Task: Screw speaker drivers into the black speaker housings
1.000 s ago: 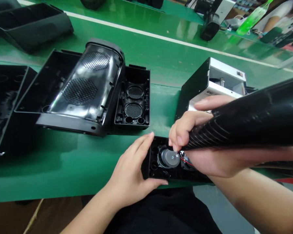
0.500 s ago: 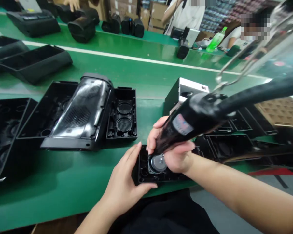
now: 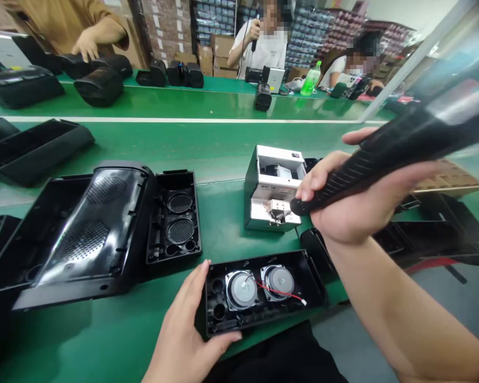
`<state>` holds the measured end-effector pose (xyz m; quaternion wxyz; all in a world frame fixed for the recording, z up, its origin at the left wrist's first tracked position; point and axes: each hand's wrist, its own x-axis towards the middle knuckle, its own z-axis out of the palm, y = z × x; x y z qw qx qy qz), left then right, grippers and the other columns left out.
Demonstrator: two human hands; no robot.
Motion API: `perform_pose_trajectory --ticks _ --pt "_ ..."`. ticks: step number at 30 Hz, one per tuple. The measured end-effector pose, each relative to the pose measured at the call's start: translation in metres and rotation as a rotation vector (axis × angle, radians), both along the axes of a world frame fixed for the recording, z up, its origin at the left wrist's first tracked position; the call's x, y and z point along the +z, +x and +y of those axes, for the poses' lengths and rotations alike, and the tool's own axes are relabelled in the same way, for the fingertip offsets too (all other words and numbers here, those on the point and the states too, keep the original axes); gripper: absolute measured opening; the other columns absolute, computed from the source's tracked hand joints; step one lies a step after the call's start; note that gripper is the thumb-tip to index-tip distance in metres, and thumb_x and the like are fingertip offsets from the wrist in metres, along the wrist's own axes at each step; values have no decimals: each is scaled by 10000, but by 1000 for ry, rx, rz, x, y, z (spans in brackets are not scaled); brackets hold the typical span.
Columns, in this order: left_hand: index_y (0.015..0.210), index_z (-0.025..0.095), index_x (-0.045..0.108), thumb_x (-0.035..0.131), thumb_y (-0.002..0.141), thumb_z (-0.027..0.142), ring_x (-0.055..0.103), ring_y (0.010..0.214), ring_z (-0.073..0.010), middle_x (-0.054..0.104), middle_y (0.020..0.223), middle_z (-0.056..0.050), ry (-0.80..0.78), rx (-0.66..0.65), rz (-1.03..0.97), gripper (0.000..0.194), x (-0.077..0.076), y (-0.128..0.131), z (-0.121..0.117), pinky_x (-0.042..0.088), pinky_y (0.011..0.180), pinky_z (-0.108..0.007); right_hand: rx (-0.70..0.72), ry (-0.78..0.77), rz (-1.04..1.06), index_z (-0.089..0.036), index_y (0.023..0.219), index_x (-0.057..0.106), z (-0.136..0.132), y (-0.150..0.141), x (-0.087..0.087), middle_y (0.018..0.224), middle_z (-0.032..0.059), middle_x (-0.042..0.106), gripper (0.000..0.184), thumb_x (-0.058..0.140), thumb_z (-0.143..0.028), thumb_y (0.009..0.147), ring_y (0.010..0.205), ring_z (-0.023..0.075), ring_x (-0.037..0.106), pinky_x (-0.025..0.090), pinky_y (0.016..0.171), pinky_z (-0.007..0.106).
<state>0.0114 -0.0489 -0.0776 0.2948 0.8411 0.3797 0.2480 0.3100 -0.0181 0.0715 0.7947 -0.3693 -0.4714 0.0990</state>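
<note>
My left hand (image 3: 187,324) grips the left end of a black speaker housing (image 3: 269,316), fingers along the far side and thumb on the near edge. Two round speaker drivers (image 3: 243,290) sit inside it, with a red wire (image 3: 281,292) ending in a white plug. My right hand (image 3: 349,207) is wrapped around a black electric screwdriver (image 3: 363,173), raised to the right of the housing. The tool's nose is at the front of a white and black screw feeder (image 3: 274,189); whether the bit touches a screw there cannot be made out.
Left of the housing lie an open shell with two round grilles (image 3: 172,218) and a large glossy perforated cover (image 3: 91,229). More black shells (image 3: 419,236) lie at the right. Across the green bench (image 3: 207,143), co-workers (image 3: 263,50) are among speakers and a green bottle (image 3: 311,78).
My right hand has lifted the electric screwdriver off the driver in the housing and carried it up to the screw feeder. My left hand keeps its hold. The camera view has tilted upward.
</note>
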Motion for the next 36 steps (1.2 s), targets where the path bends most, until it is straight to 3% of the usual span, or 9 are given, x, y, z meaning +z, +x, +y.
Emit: perform_pose_trajectory --ticks 3,7,23,28,33,36 --pt "1726 347 211 846 854 531 549 1500 -421 508 1675 -149 9 -1 5 1094 0 1 1 570 1147 -635 36 -23 -56 -257 1064 662 12 16 -16 578 -37 582 595 537 -830 963 384 185 522 387 323 312" --pt "1725 342 218 841 852 570 566 1486 -420 517 1667 -152 21 -3 8 1097 1 0 1 582 1138 -623 73 -41 -40 -263 1077 668 13 13 -29 598 -35 585 556 558 -799 978 414 182 535 404 356 309" --pt "1729 336 215 840 855 591 569 1481 -423 512 1663 -166 -10 -6 10 1104 1 1 0 554 1158 -650 -11 -67 -16 -281 1072 648 13 12 -26 569 -41 550 582 483 -831 981 392 193 501 335 345 340" --pt "1731 334 215 833 860 604 562 1488 -418 511 1667 -160 -15 -6 4 1101 2 1 1 545 1169 -646 38 -123 19 -294 1064 641 10 11 -24 600 -27 572 556 602 -823 899 447 195 535 363 386 346" --pt "1731 331 225 820 862 642 580 1473 -412 528 1656 -154 14 -7 -3 1098 1 1 1 558 1160 -630 57 -137 -19 -282 1051 629 6 9 -25 629 -27 576 543 555 -813 969 476 196 554 395 413 335" --pt "1730 340 227 831 857 630 570 1484 -408 522 1664 -143 11 -7 -13 1100 0 0 0 551 1172 -625 64 -136 -36 -281 1166 656 8 9 -26 641 -28 581 563 547 -802 985 481 192 545 392 434 337"
